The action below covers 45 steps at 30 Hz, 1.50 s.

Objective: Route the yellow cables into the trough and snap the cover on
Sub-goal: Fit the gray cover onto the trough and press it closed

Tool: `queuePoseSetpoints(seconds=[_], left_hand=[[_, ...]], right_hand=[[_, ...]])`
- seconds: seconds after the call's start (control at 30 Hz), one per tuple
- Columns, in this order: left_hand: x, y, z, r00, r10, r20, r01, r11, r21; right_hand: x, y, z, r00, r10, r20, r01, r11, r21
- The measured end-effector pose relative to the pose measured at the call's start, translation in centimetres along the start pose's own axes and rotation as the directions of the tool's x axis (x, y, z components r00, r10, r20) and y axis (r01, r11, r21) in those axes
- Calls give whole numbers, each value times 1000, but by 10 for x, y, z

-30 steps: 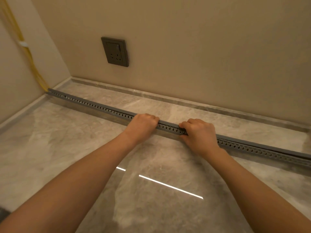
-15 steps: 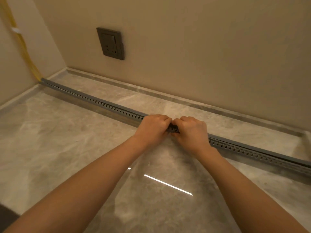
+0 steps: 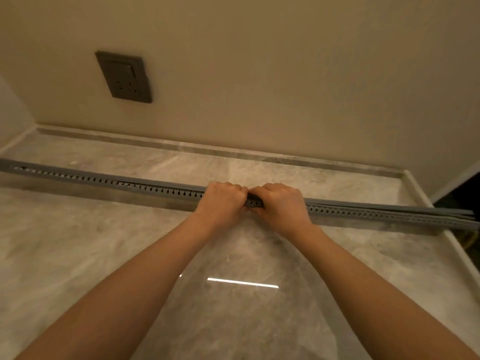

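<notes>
A long grey slotted cable trough (image 3: pixel 109 181) lies across the marble floor, running from the left edge to the right edge. Its grey cover (image 3: pixel 389 205) sits on top and stands slightly lifted at the far right end. My left hand (image 3: pixel 224 201) and my right hand (image 3: pixel 281 203) are side by side at the trough's middle, knuckles almost touching, both curled over the cover and side wall. No yellow cables show along the trough; a faint yellowish loop (image 3: pixel 471 239) appears below its right end.
A dark wall socket (image 3: pixel 124 77) is mounted on the beige wall behind. A marble skirting (image 3: pixel 233 149) runs along the wall base. A raised marble edge (image 3: pixel 465 255) and a dark opening (image 3: pixel 459 196) lie at the right. Glossy floor spreads below my arms.
My hands have come together on the trough, the left sliding right. The view has swung right, so the left corner and the yellow cables on the wall have left the frame.
</notes>
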<state>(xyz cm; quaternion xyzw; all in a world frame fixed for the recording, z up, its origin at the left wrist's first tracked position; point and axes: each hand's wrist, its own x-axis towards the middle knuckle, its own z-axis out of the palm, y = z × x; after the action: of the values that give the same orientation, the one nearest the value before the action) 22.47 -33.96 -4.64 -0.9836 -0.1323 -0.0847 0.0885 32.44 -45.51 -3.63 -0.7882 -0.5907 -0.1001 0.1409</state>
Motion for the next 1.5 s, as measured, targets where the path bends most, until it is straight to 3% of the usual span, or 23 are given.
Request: queuePoseSetpoints(seconds=[0.37, 0.7, 1.1, 1.5], left_hand=[[3, -4, -2, 997, 79, -22, -78, 996, 39], [7, -7, 1, 995, 93, -28, -91, 994, 66], [5, 0, -1, 1000, 22, 7, -22, 997, 74], [0, 6, -8, 1000, -19, 17, 18, 997, 71]], right_hand=[[-18, 5, -3, 990, 143, -3, -143, 989, -29], [-37, 44, -19, 978, 204, 42, -194, 966, -172], [-27, 60, -26, 982, 53, 181, -13, 977, -215], [-20, 61, -23, 983, -38, 180, 63, 989, -135]])
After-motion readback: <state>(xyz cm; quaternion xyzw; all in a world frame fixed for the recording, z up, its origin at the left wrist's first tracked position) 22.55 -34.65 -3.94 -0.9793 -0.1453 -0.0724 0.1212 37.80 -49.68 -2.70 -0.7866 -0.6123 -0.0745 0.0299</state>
